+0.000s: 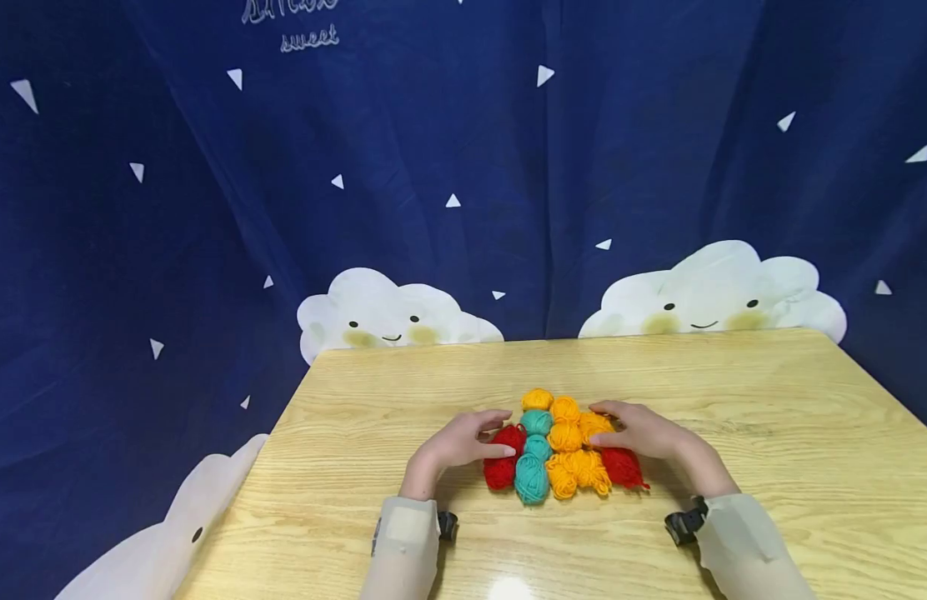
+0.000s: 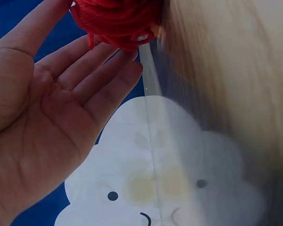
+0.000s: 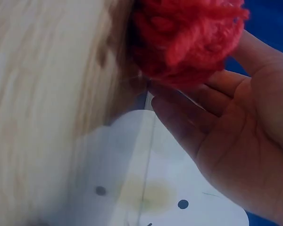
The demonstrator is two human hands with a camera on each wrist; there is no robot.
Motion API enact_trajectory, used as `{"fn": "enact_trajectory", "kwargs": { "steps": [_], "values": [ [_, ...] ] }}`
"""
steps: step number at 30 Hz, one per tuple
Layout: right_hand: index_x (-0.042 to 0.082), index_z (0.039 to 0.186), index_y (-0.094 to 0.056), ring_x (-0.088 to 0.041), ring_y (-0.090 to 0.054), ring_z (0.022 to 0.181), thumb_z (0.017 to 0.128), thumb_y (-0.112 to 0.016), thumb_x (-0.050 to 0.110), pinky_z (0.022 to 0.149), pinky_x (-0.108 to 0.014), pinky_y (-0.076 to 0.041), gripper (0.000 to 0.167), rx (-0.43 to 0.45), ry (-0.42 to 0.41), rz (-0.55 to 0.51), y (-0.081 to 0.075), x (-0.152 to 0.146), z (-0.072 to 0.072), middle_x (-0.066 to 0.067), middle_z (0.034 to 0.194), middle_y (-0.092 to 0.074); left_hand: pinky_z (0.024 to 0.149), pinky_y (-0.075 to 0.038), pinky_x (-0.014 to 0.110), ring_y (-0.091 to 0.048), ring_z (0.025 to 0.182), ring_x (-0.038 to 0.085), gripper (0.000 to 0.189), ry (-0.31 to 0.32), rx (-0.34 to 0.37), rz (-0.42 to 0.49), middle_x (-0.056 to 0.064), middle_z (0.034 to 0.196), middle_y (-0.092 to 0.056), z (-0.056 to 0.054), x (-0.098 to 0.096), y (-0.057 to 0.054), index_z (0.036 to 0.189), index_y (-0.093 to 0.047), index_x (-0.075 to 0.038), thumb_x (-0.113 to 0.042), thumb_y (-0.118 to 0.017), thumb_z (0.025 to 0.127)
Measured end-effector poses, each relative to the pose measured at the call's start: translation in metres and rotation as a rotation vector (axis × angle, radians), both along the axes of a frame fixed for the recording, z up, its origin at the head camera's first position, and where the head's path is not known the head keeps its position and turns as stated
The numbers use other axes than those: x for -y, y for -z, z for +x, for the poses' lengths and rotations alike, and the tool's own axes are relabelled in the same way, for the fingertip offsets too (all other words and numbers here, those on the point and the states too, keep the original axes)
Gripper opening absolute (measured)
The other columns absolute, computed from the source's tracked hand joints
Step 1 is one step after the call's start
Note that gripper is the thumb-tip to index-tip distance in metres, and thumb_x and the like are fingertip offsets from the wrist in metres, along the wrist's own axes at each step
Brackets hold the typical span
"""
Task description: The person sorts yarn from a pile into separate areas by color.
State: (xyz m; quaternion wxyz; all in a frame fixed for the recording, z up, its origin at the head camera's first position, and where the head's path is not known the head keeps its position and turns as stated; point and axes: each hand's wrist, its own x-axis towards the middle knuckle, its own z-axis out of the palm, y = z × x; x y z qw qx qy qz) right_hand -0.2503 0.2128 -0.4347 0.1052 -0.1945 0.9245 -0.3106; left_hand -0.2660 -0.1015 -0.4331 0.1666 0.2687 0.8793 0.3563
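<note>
Small balls of yarn stand packed together on the wooden table. A red yarn ball (image 1: 499,469) is on the left side, beside a column of teal yarn balls (image 1: 532,479). Several yellow-orange yarn balls (image 1: 565,437) fill the middle and right, with another red yarn ball (image 1: 623,467) at the lower right. My left hand (image 1: 458,442) spreads along the left side, thumb and fingertips at the red yarn (image 2: 118,21). On the opposite side, my right hand (image 1: 647,430) reaches over the yellow and red balls, its relaxed fingers beside the red yarn (image 3: 186,44) in the right wrist view.
The light wooden table (image 1: 343,517) stretches to both sides and towards me. Behind it hangs a dark blue curtain (image 1: 433,125) with white triangles and smiling clouds. Black wrist cameras sit on both of my wrists.
</note>
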Motion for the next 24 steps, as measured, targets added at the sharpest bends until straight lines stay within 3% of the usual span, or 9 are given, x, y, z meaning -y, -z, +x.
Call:
{"fn": "enact_trajectory", "kwargs": {
  "steps": [10,24],
  "values": [
    [-0.003,0.135,-0.053,-0.045,-0.052,0.124,0.089,-0.071,0.034,0.103,-0.059,-0.043,0.062,-0.068,-0.026,-0.041,0.007,-0.001,-0.006,-0.026,0.136,-0.056,0.110,-0.044,0.040,-0.053,0.133,0.024,0.064,0.011,-0.011,-0.041,0.009,0.146,-0.053,0.000,0.002,0.002,0.145,-0.047,-0.009,-0.030,-0.071,0.089],
    [0.010,0.130,-0.063,-0.034,-0.058,0.116,0.089,-0.071,0.032,0.096,-0.047,-0.050,0.048,-0.060,-0.049,-0.122,0.013,-0.008,-0.013,-0.016,0.133,-0.062,0.107,-0.047,0.037,-0.058,0.127,0.024,0.060,0.030,-0.011,-0.043,0.009,0.141,-0.058,-0.001,0.002,0.002,0.142,-0.051,-0.009,-0.031,-0.071,0.090]
  ]
}}
